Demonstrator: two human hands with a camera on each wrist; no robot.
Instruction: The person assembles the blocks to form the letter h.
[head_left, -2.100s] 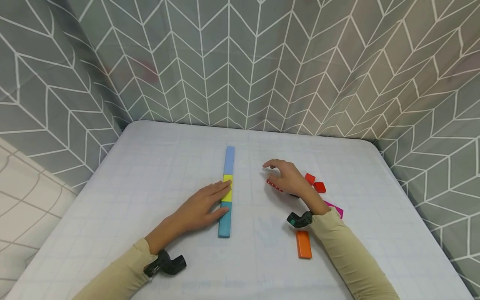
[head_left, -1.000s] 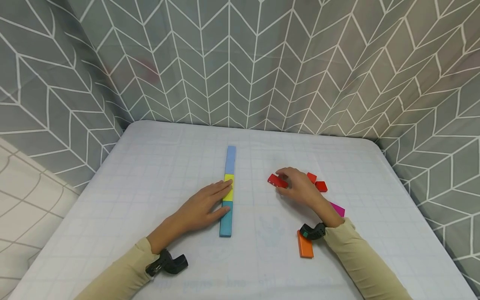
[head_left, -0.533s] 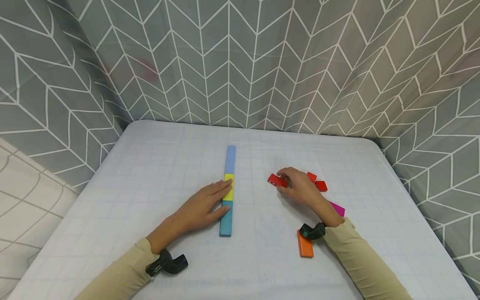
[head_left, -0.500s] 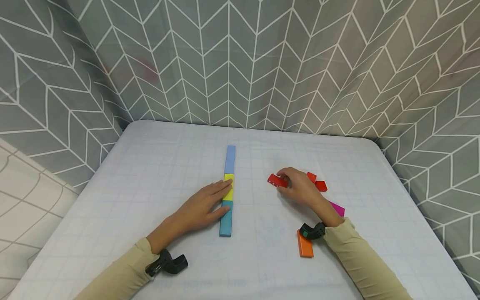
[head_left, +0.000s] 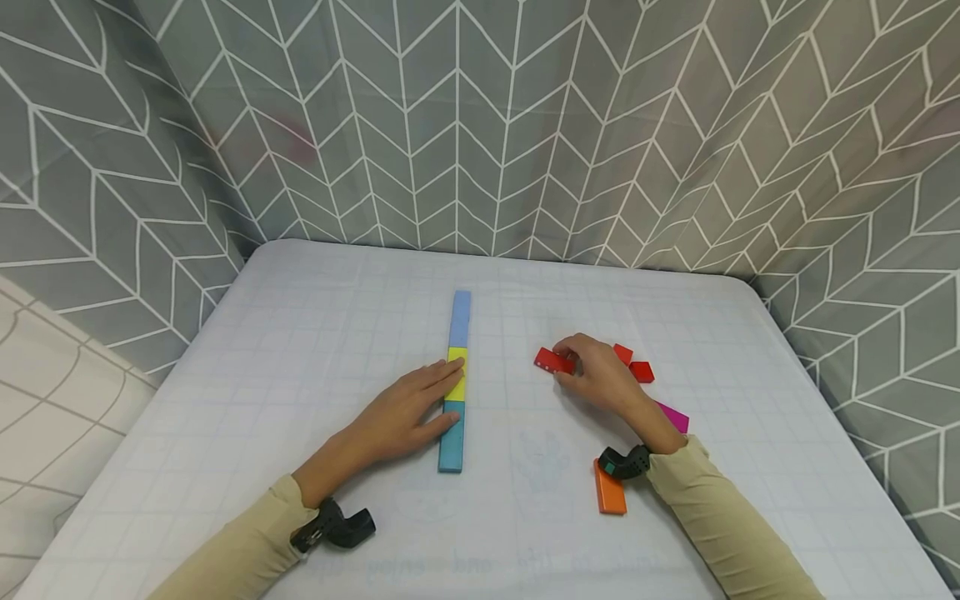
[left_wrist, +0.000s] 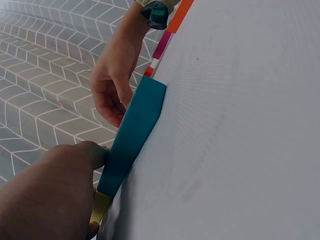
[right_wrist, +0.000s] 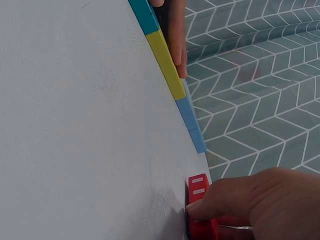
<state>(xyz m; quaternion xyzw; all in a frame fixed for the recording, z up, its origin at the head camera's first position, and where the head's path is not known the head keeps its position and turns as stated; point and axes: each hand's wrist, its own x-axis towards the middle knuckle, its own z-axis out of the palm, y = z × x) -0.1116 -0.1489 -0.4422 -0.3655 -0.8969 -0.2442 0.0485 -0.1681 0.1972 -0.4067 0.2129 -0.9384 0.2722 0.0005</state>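
Note:
My left hand (head_left: 397, 417) rests with extended fingers on a row of flat blocks, its fingertips over the yellow block (head_left: 456, 391) and its thumb on the teal block (head_left: 452, 450). A light blue block (head_left: 461, 318) continues that row at the far end. To the right, my right hand (head_left: 600, 377) pinches a red block (head_left: 549, 360) between thumb and fingers. White marks show along the side of this red block (right_wrist: 198, 192) in the right wrist view, while my hand covers its near part.
Two small red blocks (head_left: 642, 372) lie just beyond the right hand. A magenta block (head_left: 675, 418) shows partly behind the right wrist, and an orange block (head_left: 611, 492) lies below the wrist camera. A grey patterned curtain (head_left: 495, 125) stands behind the white table (head_left: 337, 292).
Since the first frame, the right hand has shifted slightly right and towards me, and the red block has turned to show its red top. The left hand stays on the row.

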